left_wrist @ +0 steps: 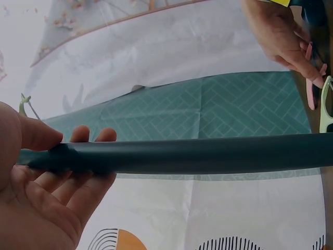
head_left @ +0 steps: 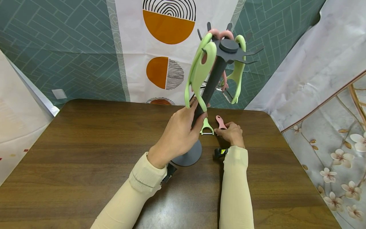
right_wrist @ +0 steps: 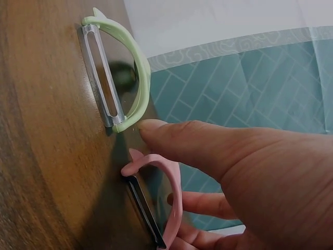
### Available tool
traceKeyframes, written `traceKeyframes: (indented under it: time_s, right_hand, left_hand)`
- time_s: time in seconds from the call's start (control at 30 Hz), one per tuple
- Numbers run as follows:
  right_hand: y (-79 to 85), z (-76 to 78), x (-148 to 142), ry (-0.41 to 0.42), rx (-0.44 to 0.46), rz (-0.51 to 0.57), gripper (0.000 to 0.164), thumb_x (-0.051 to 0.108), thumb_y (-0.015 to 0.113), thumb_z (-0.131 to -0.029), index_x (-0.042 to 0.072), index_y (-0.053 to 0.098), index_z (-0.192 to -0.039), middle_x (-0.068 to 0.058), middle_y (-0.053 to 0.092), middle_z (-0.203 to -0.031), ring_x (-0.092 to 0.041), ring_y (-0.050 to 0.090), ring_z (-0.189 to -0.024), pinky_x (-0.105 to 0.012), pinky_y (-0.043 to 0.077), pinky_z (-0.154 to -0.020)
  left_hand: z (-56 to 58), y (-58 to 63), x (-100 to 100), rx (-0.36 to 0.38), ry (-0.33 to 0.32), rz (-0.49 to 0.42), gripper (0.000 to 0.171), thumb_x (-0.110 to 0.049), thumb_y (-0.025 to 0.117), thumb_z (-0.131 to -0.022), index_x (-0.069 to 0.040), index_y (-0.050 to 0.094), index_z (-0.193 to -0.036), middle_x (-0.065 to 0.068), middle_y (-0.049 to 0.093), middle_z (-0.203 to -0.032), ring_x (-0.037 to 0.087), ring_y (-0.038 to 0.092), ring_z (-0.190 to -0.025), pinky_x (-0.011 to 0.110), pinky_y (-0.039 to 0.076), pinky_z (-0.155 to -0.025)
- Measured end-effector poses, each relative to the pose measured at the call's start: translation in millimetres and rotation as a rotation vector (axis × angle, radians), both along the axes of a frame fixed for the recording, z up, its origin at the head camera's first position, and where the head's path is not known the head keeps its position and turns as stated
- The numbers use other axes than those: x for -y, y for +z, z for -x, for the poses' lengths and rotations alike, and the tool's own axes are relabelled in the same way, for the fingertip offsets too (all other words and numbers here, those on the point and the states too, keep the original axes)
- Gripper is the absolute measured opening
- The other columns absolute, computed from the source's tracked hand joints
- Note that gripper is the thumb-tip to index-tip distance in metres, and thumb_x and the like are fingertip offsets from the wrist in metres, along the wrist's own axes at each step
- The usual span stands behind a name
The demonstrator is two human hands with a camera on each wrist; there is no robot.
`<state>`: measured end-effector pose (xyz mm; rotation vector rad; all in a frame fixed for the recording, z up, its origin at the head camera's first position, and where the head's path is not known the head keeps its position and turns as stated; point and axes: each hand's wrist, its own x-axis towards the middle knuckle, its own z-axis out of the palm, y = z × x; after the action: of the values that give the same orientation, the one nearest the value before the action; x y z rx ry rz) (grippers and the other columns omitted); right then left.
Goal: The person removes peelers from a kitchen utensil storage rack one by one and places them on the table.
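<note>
My left hand grips the dark pole of a utensil stand. The stand's round base shows below that hand. From its top hooks hang green peelers and a pink utensil, partly hidden. On the table, my right hand is at a pink peeler. In the right wrist view its fingers lie behind the pink peeler, while the thumb extends past it, apart from its frame. Beside it lies a green peeler with a metal blade.
The brown wooden table runs to a patterned wall cloth at the back. A flowered cloth hangs along the right side. Bare hooks stick out from the stand's top. A dark wrist-worn device sits by the right cuff.
</note>
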<state>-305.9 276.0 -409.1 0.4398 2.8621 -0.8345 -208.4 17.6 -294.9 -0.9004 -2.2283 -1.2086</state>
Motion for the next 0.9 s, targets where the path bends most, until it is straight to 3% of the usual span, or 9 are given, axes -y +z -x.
traceKeyframes:
  time_s: [0.73,0.9]
  right_hand:
    - [3.9,-0.6,1.5,0.006,-0.017,0.012,0.068,0.043,0.064,-0.094,-0.004,0.051,-0.141,-0.031,0.045,-0.146,-0.051,0.034,-0.138,-0.060,0.035,-0.113]
    - [7.0,-2.4,1.8,0.008,-0.032,0.014,0.066,0.043,0.063,-0.095,-0.003,0.051,-0.141,-0.031,0.044,-0.146,-0.051,0.033,-0.139,-0.060,0.033,-0.115]
  left_hand:
    - [0.0,-1.0,-0.1,-0.018,0.006,-0.003,0.038,-0.012,0.055,-0.105,-0.002,0.049,-0.141,0.005,0.066,-0.100,0.019,0.055,-0.072,0.032,0.046,-0.066]
    - [-0.6,-0.7,0.1,0.001,-0.005,-0.005,0.038,-0.012,0.054,-0.105,-0.001,0.048,-0.141,0.005,0.063,-0.093,0.020,0.056,-0.070,0.032,0.046,-0.064]
